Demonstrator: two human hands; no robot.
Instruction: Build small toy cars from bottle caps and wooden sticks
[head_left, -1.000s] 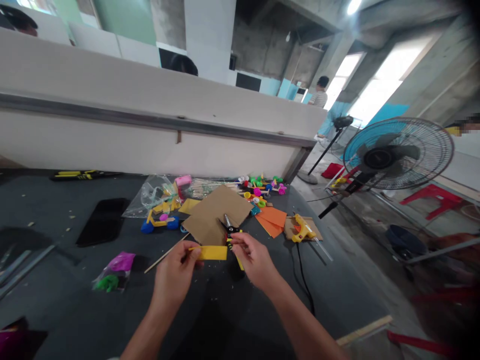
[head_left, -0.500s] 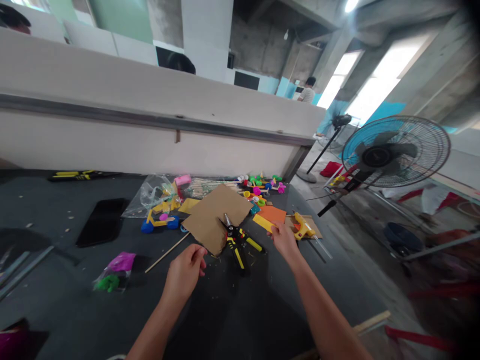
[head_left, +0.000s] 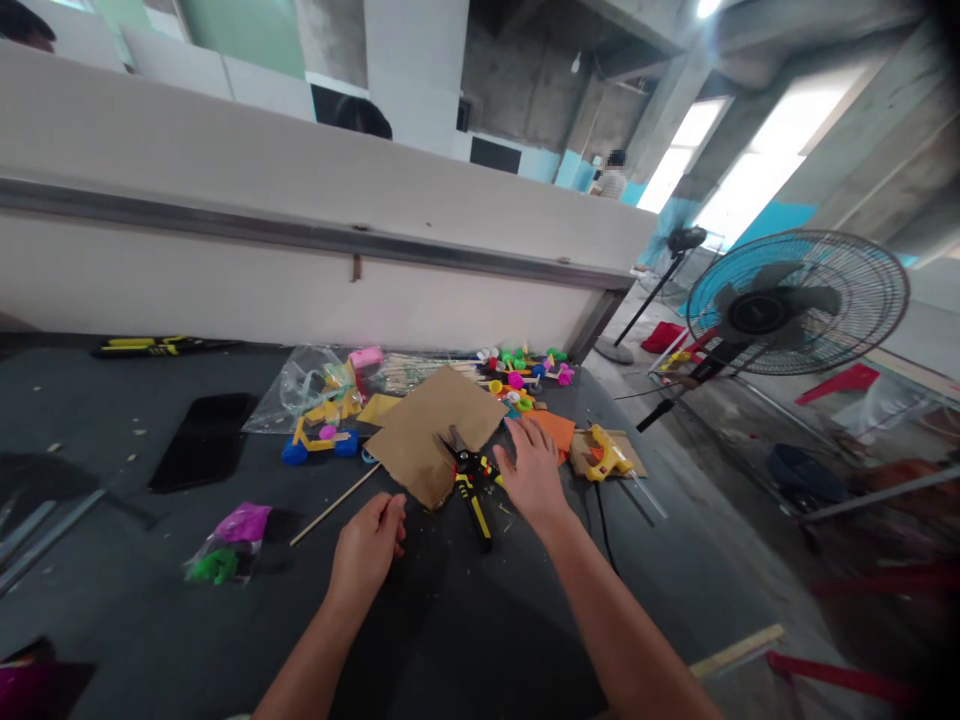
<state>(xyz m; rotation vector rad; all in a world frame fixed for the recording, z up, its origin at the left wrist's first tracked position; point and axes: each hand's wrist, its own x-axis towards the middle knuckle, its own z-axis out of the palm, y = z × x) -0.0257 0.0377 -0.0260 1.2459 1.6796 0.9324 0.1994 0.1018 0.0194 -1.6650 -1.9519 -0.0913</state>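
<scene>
My right hand (head_left: pixel 534 478) has its fingers spread and reaches across the right handle of the black and yellow pruning-type cutters (head_left: pixel 469 475). Just beyond its fingertips lies an orange sheet (head_left: pixel 553 430). The yellow strip is out of sight. My left hand (head_left: pixel 369 540) is closed over the dark table, fingers pressed together; anything inside is hidden. Between the hands, a brown cardboard piece (head_left: pixel 420 430) lies flat under the cutters' open blades. A thin wooden stick (head_left: pixel 334 508) runs out from its left corner. Right of my right hand rests a yellow glue gun (head_left: pixel 611 455) on cardboard.
A blue-wheeled yellow toy (head_left: pixel 322 443), clear plastic bag (head_left: pixel 292 385) and bundled sticks (head_left: pixel 420 372) lie at the back. A black phone (head_left: pixel 202 442) and a bag with purple and green pieces (head_left: pixel 232 545) are left. A fan (head_left: pixel 757 312) stands beyond the right edge.
My right hand has moved left from beside the glue gun to the cutters and spread its fingers. The yellow strip it pinched no longer shows. My left hand has barely moved.
</scene>
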